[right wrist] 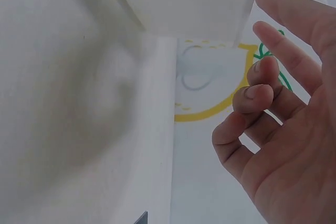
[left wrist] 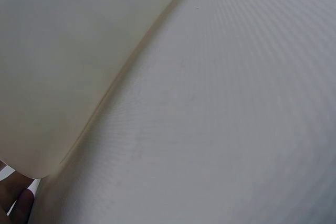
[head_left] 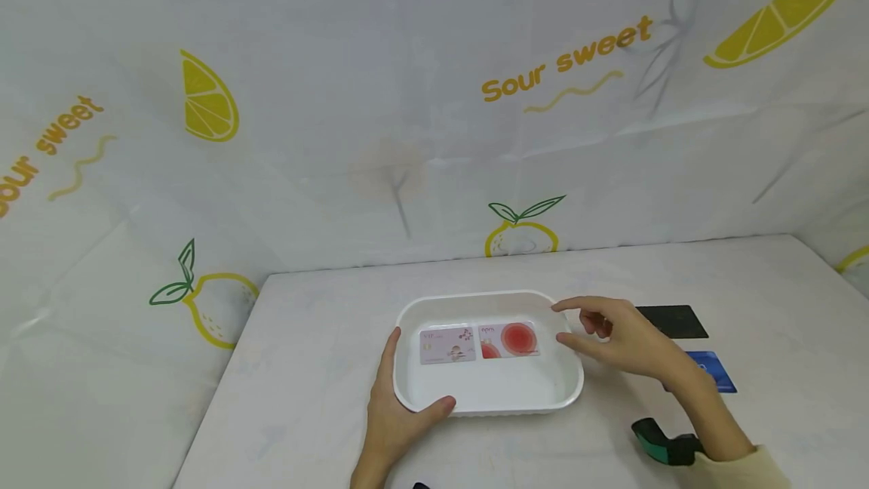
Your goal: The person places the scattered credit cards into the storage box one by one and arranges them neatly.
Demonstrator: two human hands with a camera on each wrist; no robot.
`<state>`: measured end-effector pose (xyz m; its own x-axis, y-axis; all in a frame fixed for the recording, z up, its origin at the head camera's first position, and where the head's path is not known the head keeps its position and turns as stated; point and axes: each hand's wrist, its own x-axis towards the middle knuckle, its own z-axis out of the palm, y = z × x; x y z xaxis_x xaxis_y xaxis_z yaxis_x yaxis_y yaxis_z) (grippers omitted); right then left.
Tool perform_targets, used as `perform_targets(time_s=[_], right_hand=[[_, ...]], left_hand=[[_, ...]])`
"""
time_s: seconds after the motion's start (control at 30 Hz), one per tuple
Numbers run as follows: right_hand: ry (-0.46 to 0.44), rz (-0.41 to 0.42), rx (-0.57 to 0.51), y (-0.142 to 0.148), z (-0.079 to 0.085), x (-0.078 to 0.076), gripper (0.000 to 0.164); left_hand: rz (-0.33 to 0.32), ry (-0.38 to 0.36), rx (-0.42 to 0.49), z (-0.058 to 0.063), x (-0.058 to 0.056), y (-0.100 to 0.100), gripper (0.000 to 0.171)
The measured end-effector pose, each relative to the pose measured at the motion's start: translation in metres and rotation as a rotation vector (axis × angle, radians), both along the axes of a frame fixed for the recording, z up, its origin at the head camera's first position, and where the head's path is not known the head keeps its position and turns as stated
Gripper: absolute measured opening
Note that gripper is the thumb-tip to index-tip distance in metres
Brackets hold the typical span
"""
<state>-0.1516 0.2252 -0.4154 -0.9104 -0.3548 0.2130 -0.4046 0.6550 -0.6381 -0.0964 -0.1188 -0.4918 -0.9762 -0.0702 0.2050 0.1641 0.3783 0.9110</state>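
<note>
A white plastic tray [head_left: 489,398] sits on the table. Two cards lie side by side in it: a pale pink VIP card [head_left: 447,345] on the left and a card with red circles [head_left: 509,339] on the right. My left hand [head_left: 400,406] holds the tray's front left corner, fingers along the side and thumb over the front rim. At the right rim hovers my right hand [head_left: 611,334], index finger and thumb spread apart, the other fingers loosely curled, holding nothing. The right wrist view shows this hand beside the tray wall [right wrist: 189,3].
Right of the tray lie a black card [head_left: 674,321] and a blue card [head_left: 713,372], the blue one partly hidden by the right forearm. A black and green curved object [head_left: 658,444] is by the right wrist. A lemon-printed white sheet [head_left: 407,96] hangs behind the table.
</note>
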Motion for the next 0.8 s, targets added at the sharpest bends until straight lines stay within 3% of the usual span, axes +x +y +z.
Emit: perform_targets(time_s=[0.3,0.8], right_hand=[[0.09,0.009,-0.023,0.022,-0.009,0.0,0.034],[0.056,-0.029,0.004,0.05,-0.018,0.003,0.034]], left_hand=[[0.001,0.003,-0.002,0.001,0.001,0.0,0.121],[0.007,-0.01,0.005,0.002,0.002,0.0,0.121]])
